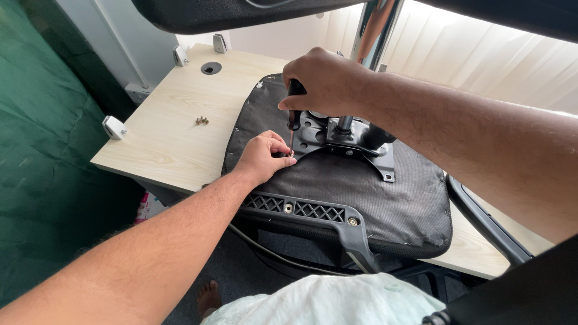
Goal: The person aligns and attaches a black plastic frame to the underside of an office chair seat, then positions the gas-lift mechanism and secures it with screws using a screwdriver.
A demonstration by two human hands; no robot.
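Screw (pixel 291 154): small and pale, on the underside of the seat at the near left corner of the metal plate; the screwdriver tip stands on it.
Screwdriver (pixel 293 118): upright, black handle with a red band, thin shaft pointing down.
Right hand (pixel 322 81): fingers wrapped tight around the screwdriver handle, from above.
Left hand (pixel 264 157): fingertips pinched together at the screw, steadying it against the fabric.
Seat (pixel 337 192): upturned chair seat, dark fabric underside, lying on the table; its near edge overhangs the table's near edge.
Metal plate (pixel 349 138): black mounting plate at the seat's middle, with a chrome column (pixel 376 30) rising from it just right of the right hand.
Open room: bare wood to the left and far left of the seat.
Table (pixel 174 120): light wood; left edge carries grey clips, a cable hole (pixel 211 68) at the far side.
Loose screws (pixel 201 120): small cluster on the table, well left of the seat.
Armrest bracket (pixel 313 213): black plastic, along the seat's near edge, close under the left wrist.
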